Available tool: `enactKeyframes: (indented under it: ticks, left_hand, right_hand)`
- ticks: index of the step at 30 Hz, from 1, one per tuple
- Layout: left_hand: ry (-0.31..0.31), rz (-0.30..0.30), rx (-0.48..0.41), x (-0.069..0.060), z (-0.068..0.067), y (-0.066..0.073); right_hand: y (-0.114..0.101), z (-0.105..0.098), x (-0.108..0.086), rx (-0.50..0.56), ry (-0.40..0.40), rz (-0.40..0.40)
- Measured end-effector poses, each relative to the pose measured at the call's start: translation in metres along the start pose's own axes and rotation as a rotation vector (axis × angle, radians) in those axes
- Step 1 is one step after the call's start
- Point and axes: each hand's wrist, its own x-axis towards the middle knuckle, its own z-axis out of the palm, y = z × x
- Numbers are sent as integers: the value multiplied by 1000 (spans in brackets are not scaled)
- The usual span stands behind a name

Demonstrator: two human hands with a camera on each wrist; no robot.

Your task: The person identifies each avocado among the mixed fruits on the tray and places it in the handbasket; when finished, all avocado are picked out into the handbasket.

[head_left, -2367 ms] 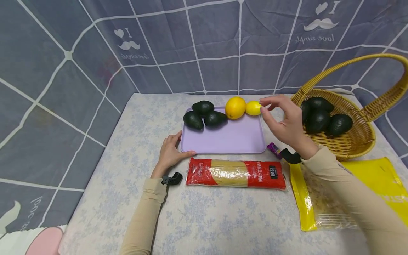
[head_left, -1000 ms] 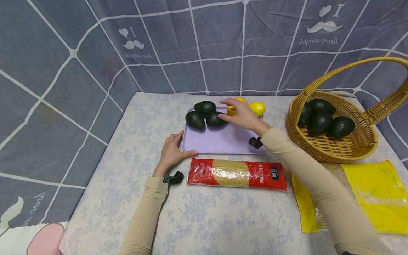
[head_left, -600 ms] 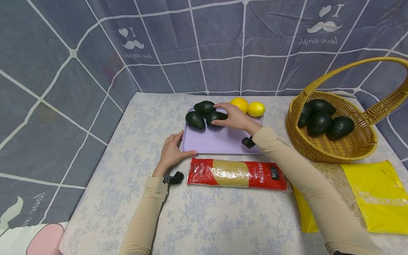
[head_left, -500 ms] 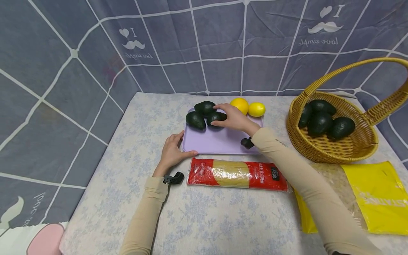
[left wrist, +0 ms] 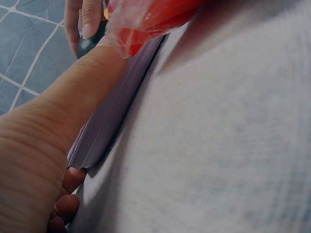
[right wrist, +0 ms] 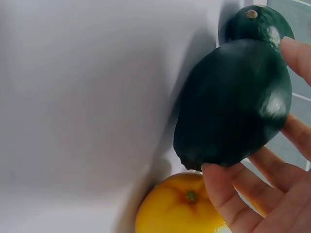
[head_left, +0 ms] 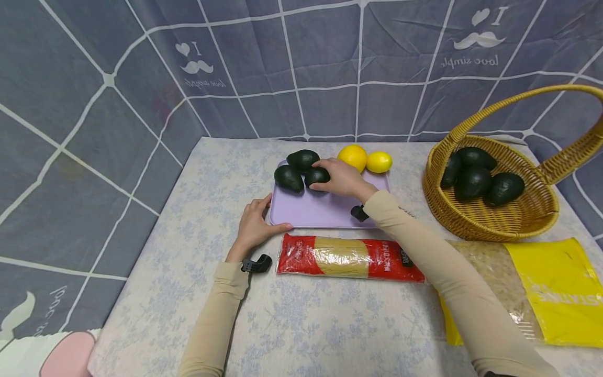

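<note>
In the head view, a lilac tray [head_left: 306, 212] holds several dark green avocados at its back left, with an orange [head_left: 352, 158] and a lemon [head_left: 379, 162] at its back right. My right hand [head_left: 343, 180] reaches over the tray and grips the front right avocado [head_left: 316, 178]. The right wrist view shows the fingers curved round that avocado [right wrist: 233, 104], its narrow end pointing towards the orange [right wrist: 182, 206]. Two more avocados [head_left: 289, 178] lie against it. My left hand [head_left: 255, 222] holds the tray's front left corner, thumb along the front edge and fingers at the side.
A red noodle packet [head_left: 348, 256] lies just in front of the tray. At the right stands a tall-handled wicker basket [head_left: 499, 222] with several avocados. A yellow bag [head_left: 565, 293] lies before it, partly under my right forearm. A patterned cloth wall [head_left: 306, 68] rises behind.
My right hand has moved left from beside the lemon, passing the orange, and has closed round the front right avocado. My left hand has stayed at the tray corner.
</note>
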Motion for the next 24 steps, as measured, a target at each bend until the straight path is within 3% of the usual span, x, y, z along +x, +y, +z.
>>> enactKeyframes:
  ticks: [12, 24]
  left_hand:
    - [9, 5, 1, 0, 1, 0]
    - [6, -5, 7, 1, 1, -1]
  right_hand:
    - [2, 5, -6, 12, 17, 8]
    - [5, 7, -12, -9, -17, 1]
